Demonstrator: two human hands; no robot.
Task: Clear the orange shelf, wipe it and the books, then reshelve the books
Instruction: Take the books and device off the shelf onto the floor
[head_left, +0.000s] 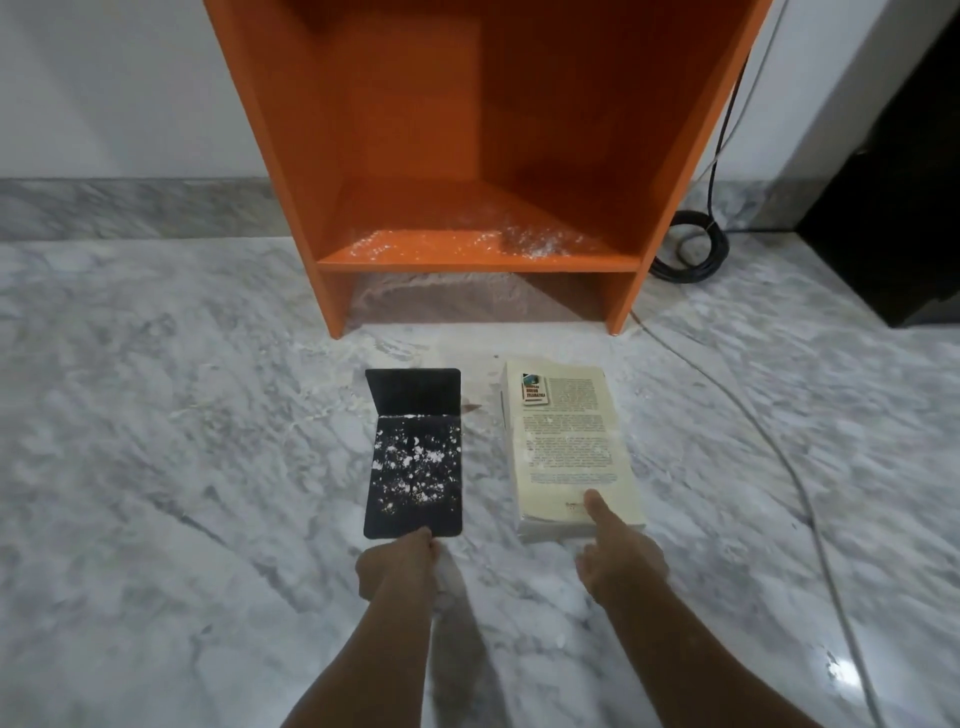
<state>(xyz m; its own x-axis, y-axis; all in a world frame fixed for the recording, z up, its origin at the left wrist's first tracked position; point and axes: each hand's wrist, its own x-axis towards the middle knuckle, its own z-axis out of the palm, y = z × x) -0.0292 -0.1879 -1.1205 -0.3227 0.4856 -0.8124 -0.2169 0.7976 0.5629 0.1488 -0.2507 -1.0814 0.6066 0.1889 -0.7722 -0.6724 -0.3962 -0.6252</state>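
Black book (415, 467) — pinched by left hand (395, 564) — and pale book (571, 452), gripped by right hand (618, 561), should be kept level.

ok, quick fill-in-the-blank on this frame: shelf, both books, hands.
1. The orange shelf, dusted with white powder, holds ____ books.
2. The left hand grips the black book, while the right hand rests its ____ on the cream book.
3. Both books lie on the marble ____.
Missing words: no; thumb; floor.
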